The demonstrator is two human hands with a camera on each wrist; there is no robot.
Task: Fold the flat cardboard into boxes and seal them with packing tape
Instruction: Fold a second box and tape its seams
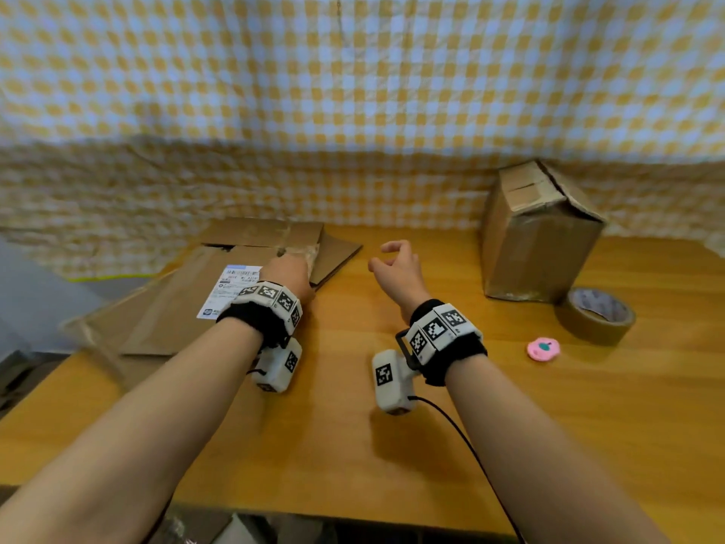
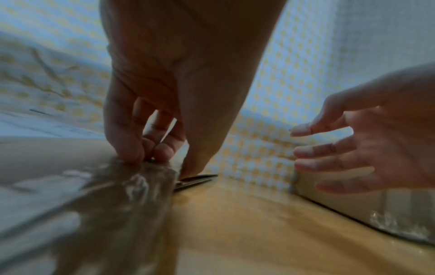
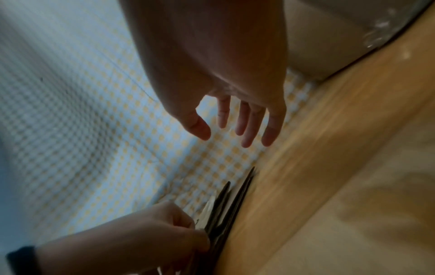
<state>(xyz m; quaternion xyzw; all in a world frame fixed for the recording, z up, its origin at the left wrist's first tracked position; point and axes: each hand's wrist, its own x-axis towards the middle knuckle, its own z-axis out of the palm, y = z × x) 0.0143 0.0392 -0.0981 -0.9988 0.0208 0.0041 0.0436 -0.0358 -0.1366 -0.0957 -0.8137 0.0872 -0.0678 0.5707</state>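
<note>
Yellow-and-white checked cloth [image 1: 353,92] fills the upper half of the head view, hanging behind a wooden table [image 1: 353,445]. At centre left of that frame a stack of flat cardboard [image 1: 176,304] lies on the table, with a white shipping label [image 1: 229,290] on its top sheet. The left hand [image 1: 288,274] rests on the stack's right edge; in the left wrist view its fingertips [image 2: 132,148] press on the taped top surface while the thumb hooks at the edge, so it grips the cardboard. The right hand [image 1: 396,270] hovers above the table at frame centre, released, fingers loosely spread and holding nothing. At the right of the head view stands 1 assembled box [image 1: 537,237], tilted, its top flaps partly closed. Just below it, lower right, lies a roll of brown packing tape [image 1: 598,316], and near that a small pink object [image 1: 543,348].
</note>
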